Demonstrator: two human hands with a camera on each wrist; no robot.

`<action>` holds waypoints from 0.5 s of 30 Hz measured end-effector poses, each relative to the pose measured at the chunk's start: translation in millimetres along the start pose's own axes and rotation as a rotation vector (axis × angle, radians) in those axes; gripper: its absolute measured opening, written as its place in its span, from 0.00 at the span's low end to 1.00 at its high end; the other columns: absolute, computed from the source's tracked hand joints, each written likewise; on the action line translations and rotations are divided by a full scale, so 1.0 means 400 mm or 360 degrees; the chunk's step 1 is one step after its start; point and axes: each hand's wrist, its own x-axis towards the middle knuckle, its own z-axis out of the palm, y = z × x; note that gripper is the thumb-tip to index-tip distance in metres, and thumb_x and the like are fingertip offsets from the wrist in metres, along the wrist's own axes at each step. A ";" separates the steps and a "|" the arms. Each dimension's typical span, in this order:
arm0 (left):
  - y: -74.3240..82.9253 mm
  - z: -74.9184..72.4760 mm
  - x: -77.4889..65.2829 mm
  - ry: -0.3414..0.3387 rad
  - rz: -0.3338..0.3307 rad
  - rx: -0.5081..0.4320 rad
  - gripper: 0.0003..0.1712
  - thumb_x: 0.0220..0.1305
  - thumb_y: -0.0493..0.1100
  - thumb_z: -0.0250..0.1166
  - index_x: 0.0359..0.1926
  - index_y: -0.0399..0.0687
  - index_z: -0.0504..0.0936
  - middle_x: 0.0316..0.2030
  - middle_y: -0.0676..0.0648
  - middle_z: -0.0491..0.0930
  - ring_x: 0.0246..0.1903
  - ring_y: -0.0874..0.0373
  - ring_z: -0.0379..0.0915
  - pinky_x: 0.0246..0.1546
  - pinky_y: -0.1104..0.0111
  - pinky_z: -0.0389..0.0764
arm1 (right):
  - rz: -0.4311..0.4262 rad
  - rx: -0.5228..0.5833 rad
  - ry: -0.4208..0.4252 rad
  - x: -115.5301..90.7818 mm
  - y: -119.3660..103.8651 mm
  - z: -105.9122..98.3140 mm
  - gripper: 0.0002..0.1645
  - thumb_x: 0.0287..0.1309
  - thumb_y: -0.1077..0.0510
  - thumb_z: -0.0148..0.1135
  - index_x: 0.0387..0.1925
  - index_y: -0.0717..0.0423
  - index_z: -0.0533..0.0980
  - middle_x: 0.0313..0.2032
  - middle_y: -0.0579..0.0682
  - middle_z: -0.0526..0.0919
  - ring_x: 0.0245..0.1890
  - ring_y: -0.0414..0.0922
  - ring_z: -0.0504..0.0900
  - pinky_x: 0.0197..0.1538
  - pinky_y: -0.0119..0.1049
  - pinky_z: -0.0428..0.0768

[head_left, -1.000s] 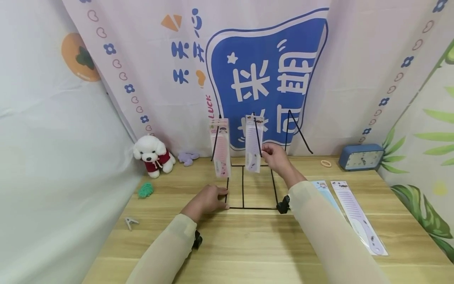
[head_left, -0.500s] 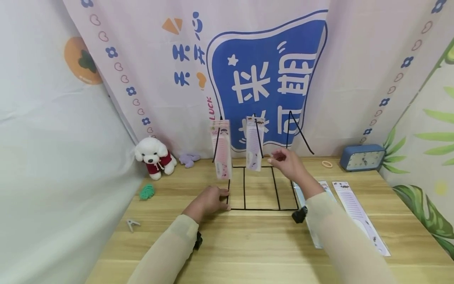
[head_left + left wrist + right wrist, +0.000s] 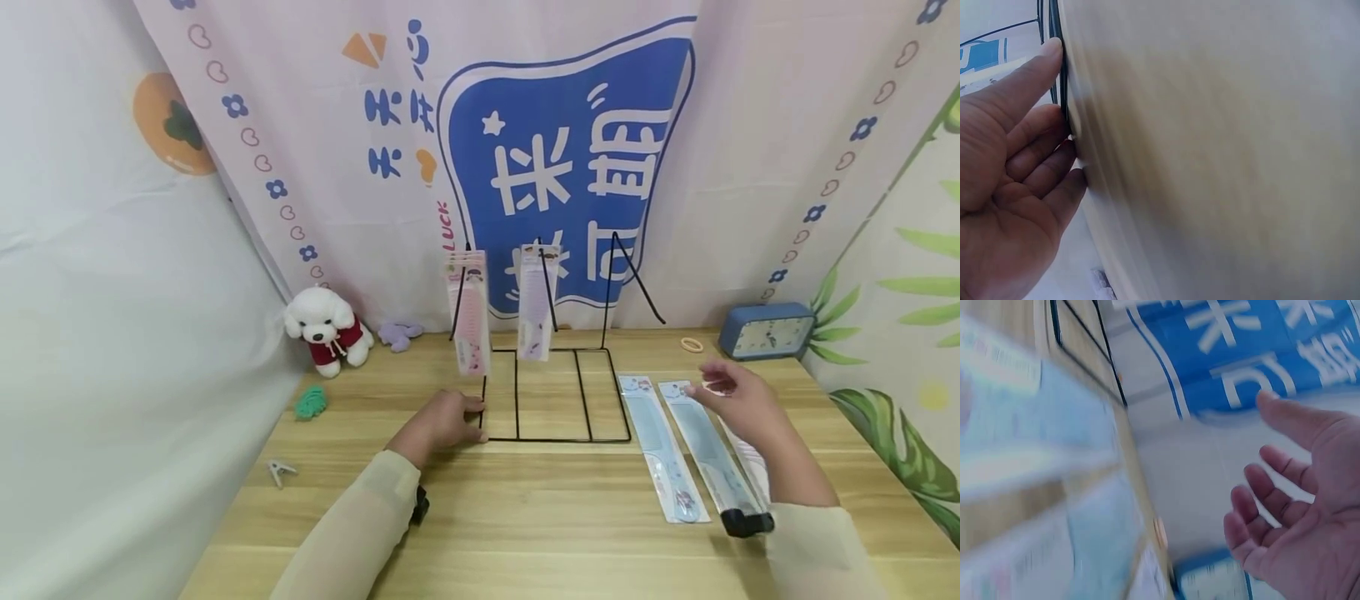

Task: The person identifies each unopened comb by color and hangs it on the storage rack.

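A black wire display rack (image 3: 553, 439) stands on the table. My left hand (image 3: 442, 419) holds the left bar of its base, thumb and bent fingers at the wire; in the left wrist view the thumb tip touches it. Packaged pink combs (image 3: 471, 321) hang on the left hook and a packaged purple comb (image 3: 537, 308) on the middle one. The right hook (image 3: 639, 279) carries nothing. My right hand (image 3: 742, 408), fingers loosely bent and holding nothing, hovers above two packaged blue combs (image 3: 660, 450) and a purple pack (image 3: 750, 458) mostly hidden beneath it.
A white plush dog (image 3: 326, 329), a purple toy (image 3: 399, 335), a green coil (image 3: 311, 403) and a grey clip (image 3: 281, 472) lie at the left. Back right are a blue clock (image 3: 767, 331) and a beige ring (image 3: 692, 344). A printed curtain hangs behind.
My right hand has let go of the hanging purple comb pack and moved right, over the packs on the table. My left hand stays at the rack's base.
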 end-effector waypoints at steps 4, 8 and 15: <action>0.002 -0.001 -0.004 0.0002 0.0000 -0.0001 0.36 0.67 0.50 0.80 0.73 0.46 0.82 0.77 0.48 0.75 0.81 0.43 0.64 0.82 0.49 0.66 | 0.0191 -0.0113 0.0005 -0.029 0.061 -0.042 0.42 0.78 0.42 0.66 0.73 0.71 0.68 0.66 0.78 0.74 0.64 0.74 0.75 0.61 0.70 0.78; 0.004 -0.003 -0.007 0.0001 -0.0011 -0.0019 0.36 0.67 0.50 0.80 0.72 0.46 0.82 0.77 0.48 0.75 0.81 0.43 0.63 0.82 0.50 0.65 | 0.0378 -0.0167 -0.0022 -0.046 0.104 -0.059 0.43 0.76 0.44 0.67 0.73 0.73 0.66 0.67 0.79 0.72 0.63 0.75 0.74 0.60 0.70 0.78; 0.010 -0.004 -0.006 -0.0004 -0.0005 -0.0024 0.35 0.67 0.49 0.80 0.72 0.45 0.82 0.77 0.48 0.75 0.81 0.43 0.63 0.83 0.50 0.64 | 0.0572 -0.0209 -0.0142 -0.055 0.156 -0.060 0.45 0.72 0.47 0.70 0.73 0.74 0.63 0.68 0.81 0.68 0.59 0.73 0.76 0.55 0.65 0.79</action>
